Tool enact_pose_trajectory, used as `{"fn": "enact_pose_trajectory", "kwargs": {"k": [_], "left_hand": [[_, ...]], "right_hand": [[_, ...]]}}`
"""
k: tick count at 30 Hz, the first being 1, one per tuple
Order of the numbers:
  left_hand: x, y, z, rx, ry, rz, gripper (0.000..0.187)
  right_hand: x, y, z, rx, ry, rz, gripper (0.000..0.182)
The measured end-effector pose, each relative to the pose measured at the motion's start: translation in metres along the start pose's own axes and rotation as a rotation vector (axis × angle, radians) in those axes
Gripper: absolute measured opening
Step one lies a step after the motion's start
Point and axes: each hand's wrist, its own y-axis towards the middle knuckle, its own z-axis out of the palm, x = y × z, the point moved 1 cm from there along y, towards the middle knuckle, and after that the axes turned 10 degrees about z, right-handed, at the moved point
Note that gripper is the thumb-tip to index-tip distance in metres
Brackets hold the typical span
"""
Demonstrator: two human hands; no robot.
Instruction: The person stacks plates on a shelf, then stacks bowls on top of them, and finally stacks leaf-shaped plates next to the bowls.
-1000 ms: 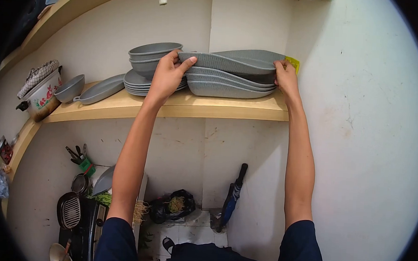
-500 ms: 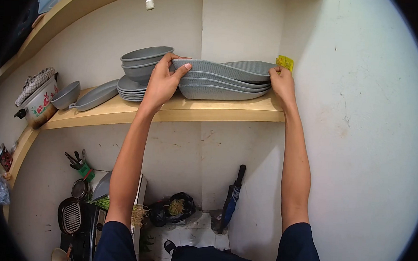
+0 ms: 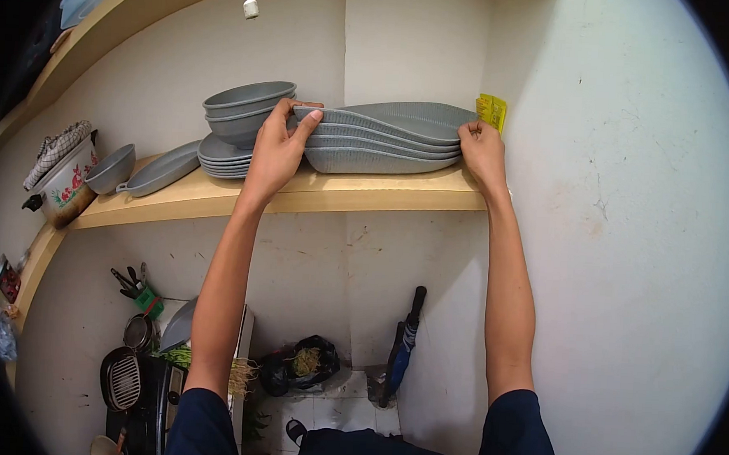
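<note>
A stack of grey wavy-rimmed serving platters (image 3: 380,161) stands at the right end of the wooden shelf. My left hand (image 3: 279,149) grips the left end of the top platter (image 3: 411,117), thumb in front and fingers behind the rim. Closed on the right end of that same platter is my right hand (image 3: 481,151). The top platter rests nested on the ones below, its near rim dipping toward the right. Just left of my left hand are two stacked grey bowls (image 3: 243,112) above several grey plates (image 3: 222,158).
Further left on the shelf (image 3: 341,198) lie a grey oval dish (image 3: 163,170), a grey bowl (image 3: 112,170) and a flowered pot (image 3: 69,191). Yellow packets (image 3: 492,111) lean in the right corner. Below are a stove (image 3: 151,389), a black bag (image 3: 301,368) and an umbrella (image 3: 404,345).
The top platter has settled lower onto the stack and tilted, showing more of its inside. Both hands still hold its ends. The whole view has shifted slightly.
</note>
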Motion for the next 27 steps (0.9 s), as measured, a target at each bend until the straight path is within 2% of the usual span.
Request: {"fn": "enact_pose_trajectory", "kwargs": {"k": [12, 21, 27], "left_hand": [[-0.004, -0.005, 0.001, -0.032, 0.198, -0.002, 0.036], [-0.002, -0.005, 0.003, -0.097, 0.140, 0.011, 0.037], [-0.007, -0.012, 0.004, -0.145, 0.141, 0.021, 0.044]], "right_hand": [[0.005, -0.003, -0.003, -0.024, -0.017, -0.006, 0.025], [0.010, -0.006, -0.004, -0.060, 0.006, -0.020, 0.023], [0.022, -0.023, -0.012, -0.099, -0.037, -0.071, 0.018]]}}
